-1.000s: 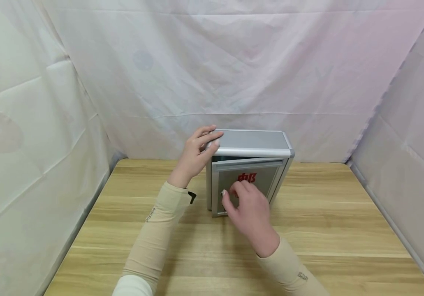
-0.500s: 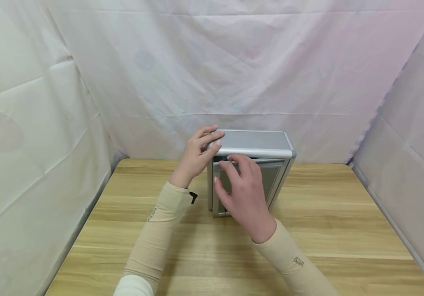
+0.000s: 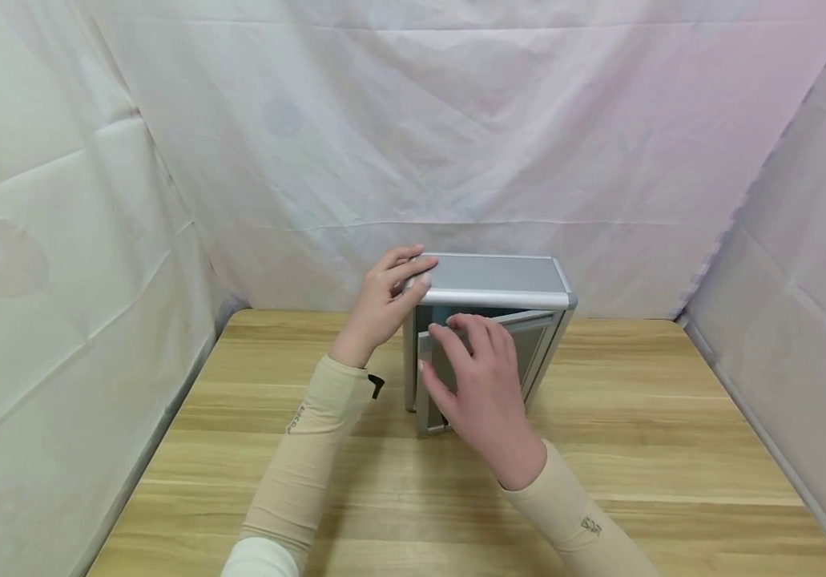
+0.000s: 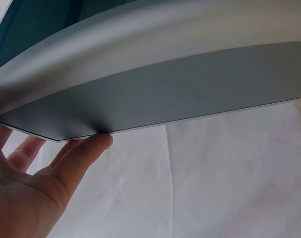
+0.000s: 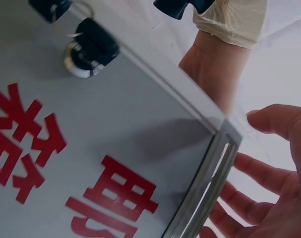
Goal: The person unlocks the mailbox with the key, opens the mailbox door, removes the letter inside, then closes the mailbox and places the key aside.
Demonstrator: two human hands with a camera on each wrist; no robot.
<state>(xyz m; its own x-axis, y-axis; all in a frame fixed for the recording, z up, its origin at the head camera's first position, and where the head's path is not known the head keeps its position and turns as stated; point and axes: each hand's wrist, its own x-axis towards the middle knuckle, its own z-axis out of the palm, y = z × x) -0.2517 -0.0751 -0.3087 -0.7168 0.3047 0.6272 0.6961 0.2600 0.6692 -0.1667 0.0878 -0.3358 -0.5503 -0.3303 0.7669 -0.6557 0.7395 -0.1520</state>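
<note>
A silver-grey metal mailbox (image 3: 495, 274) stands upright on the wooden table, its front door (image 3: 425, 401) ajar with the left edge swung outward. My left hand (image 3: 374, 308) rests on the top left corner of the box, fingers lying over the top panel. My right hand (image 3: 485, 393) is at the door's upper left part, fingertips hooked over its top edge and the thumb apart in front. In the right wrist view, red characters (image 5: 121, 188) mark the door's face. A key with a dark head (image 5: 96, 42) sits in the round lock (image 5: 81, 64).
The wooden tabletop (image 3: 643, 449) extends around the box. Pale cloth (image 3: 456, 144) hangs behind it and on both sides. A small black piece (image 3: 376, 386) shows at the left wrist.
My right hand has gone from the door's lock area up to its top edge, then drawn slightly back. The door has swung further outward. My left hand has stayed put.
</note>
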